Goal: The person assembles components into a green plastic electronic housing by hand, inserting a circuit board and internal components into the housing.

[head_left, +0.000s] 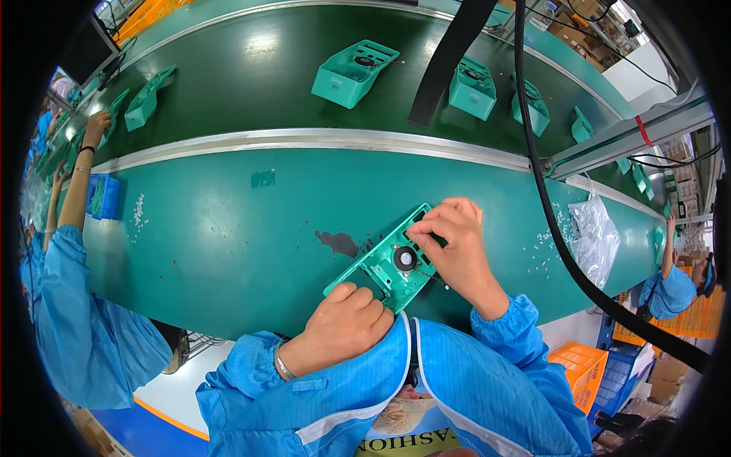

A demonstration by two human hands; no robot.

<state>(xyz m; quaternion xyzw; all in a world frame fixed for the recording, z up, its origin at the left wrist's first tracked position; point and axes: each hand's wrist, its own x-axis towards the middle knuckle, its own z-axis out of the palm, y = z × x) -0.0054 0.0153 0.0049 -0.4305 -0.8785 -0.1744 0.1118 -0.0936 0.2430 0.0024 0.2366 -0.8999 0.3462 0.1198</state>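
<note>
A green plastic housing (pixel 378 268) lies tilted over the near part of the green worktable, its open inner side facing up. A round black speaker-like part (pixel 405 259) sits in it, with thin wires running off toward the right. My left hand (pixel 344 326) is closed around the housing's near left end. At the far right end, my right hand (pixel 455 245) has thumb and forefinger pinched together over the slots. Whatever is between those fingertips is too small or hidden to make out.
Beyond the aluminium rail (pixel 304 140), similar green housings (pixel 355 75) stand on a dark green conveyor. Small white pieces (pixel 138 212) lie scattered left and right, beside a clear plastic bag (pixel 594 238). A black cable (pixel 542 190) hangs at right. Co-workers' arms (pixel 75 190) reach in at left.
</note>
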